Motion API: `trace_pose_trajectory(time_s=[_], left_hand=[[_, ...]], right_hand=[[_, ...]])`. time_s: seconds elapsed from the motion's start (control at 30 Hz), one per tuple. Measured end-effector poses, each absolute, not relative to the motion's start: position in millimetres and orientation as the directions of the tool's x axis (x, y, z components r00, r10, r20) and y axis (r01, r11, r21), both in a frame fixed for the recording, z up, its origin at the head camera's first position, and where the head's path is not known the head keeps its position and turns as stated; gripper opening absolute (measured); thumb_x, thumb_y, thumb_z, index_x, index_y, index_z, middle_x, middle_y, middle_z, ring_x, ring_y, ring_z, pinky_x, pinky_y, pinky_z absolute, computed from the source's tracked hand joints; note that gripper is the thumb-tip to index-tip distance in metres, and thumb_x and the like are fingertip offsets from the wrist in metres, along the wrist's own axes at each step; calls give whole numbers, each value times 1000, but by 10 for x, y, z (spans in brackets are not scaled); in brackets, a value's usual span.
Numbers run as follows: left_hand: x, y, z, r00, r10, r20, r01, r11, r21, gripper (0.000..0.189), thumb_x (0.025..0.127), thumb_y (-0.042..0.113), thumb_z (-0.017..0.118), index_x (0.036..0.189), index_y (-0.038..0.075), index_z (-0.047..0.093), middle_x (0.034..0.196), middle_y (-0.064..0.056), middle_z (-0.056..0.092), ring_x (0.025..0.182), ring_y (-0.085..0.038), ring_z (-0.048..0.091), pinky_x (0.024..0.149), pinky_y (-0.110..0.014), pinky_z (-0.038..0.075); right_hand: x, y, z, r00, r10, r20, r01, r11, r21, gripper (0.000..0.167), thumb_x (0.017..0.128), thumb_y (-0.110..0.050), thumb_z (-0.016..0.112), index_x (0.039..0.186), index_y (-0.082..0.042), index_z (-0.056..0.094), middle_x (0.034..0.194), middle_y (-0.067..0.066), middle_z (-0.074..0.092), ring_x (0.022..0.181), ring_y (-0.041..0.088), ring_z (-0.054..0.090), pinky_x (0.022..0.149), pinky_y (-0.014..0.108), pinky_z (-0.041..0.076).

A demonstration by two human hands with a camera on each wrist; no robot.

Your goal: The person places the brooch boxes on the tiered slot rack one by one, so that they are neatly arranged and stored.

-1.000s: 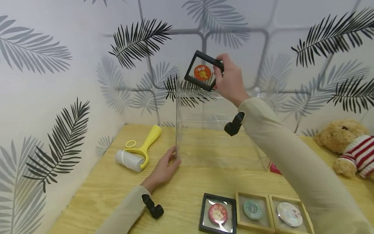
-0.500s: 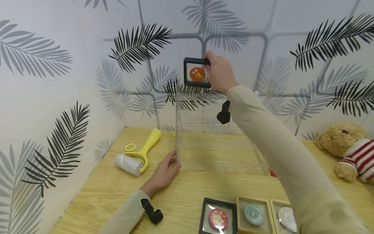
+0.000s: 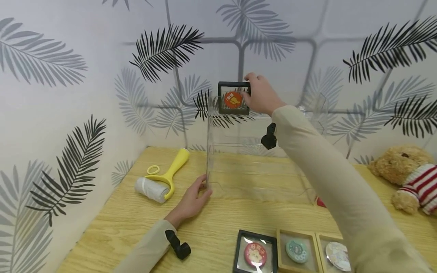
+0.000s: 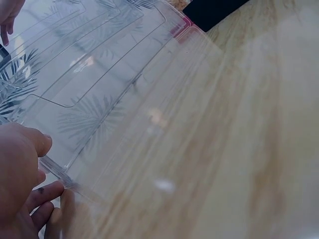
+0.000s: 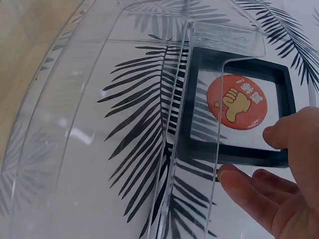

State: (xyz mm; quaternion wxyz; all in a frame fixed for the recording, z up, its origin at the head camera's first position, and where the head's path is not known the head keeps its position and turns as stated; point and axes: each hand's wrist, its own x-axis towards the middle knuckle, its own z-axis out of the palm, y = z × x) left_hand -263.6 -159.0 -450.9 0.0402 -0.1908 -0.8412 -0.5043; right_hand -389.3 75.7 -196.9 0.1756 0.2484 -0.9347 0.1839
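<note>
A clear tiered acrylic display stand [image 3: 259, 193] stands upright on the wooden table. My left hand [image 3: 192, 201] holds the lower front edge of its left side panel, thumb on one side and fingers on the other in the left wrist view. My right hand [image 3: 263, 94] pinches the right side of a black-edged display frame [image 3: 233, 112] at the stand's top tier. Inside the frame sits an orange round badge [image 5: 237, 102] with a yellow thumbs-up. In the right wrist view, the stand's clear front lip [image 5: 229, 45] overlaps the frame's left part.
A black frame with a red badge [image 3: 255, 254] and two wooden frames [image 3: 296, 251] with badges lie at the front. A yellow lint roller [image 3: 160, 182] and yellow ring [image 3: 153, 169] lie left. A teddy bear [image 3: 403, 167] is at right. A leaf-patterned wall stands behind.
My right hand has turned the black frame from tilted to upright and lowered it to the stand's top tier. My left hand has kept its hold on the stand.
</note>
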Motion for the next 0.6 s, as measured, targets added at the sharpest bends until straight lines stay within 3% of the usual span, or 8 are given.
trace_pose_trajectory(time_s=[0.1, 0.3, 0.43, 0.6], left_hand=[[-2643, -1591, -4504, -926, 271, 262, 360, 425, 831, 52, 98, 9, 54, 145, -2, 34, 132, -24, 54, 121, -36, 54, 105, -53, 39], [-2637, -1589, -4523, -929, 268, 256, 351, 408, 843, 53, 97, 10, 56, 145, -1, 35, 131, -23, 55, 122, -36, 54, 105, -53, 39], [-2616, -1595, -4555, -933, 258, 251, 340, 400, 851, 53, 97, 11, 56, 145, 1, 36, 134, -22, 53, 123, -35, 53, 105, -52, 39], [-2649, -1640, -4546, -934, 268, 238, 335, 419, 844, 54, 98, 13, 55, 147, 2, 34, 138, -22, 50, 125, -35, 52, 107, -51, 38]], right_hand=[[-3860, 823, -1968, -835, -387, 391, -506, 819, -269, 52, 98, -14, 48, 143, 5, 29, 133, 32, 41, 109, 41, 48, 96, 51, 42], [-3645, 972, -2073, -853, -368, 369, -477, 838, -266, 59, 98, -19, 46, 146, 5, 21, 139, 32, 30, 77, 32, 51, 75, 44, 48], [-3378, 1086, -2345, -821, -348, 453, -488, 840, -239, 52, 96, -19, 50, 138, 7, 33, 125, 27, 44, 75, 31, 53, 64, 43, 49], [-2907, 1252, -2777, -819, -310, 483, -497, 805, -325, 39, 95, -16, 50, 127, 4, 45, 104, 20, 56, 70, 28, 55, 59, 40, 46]])
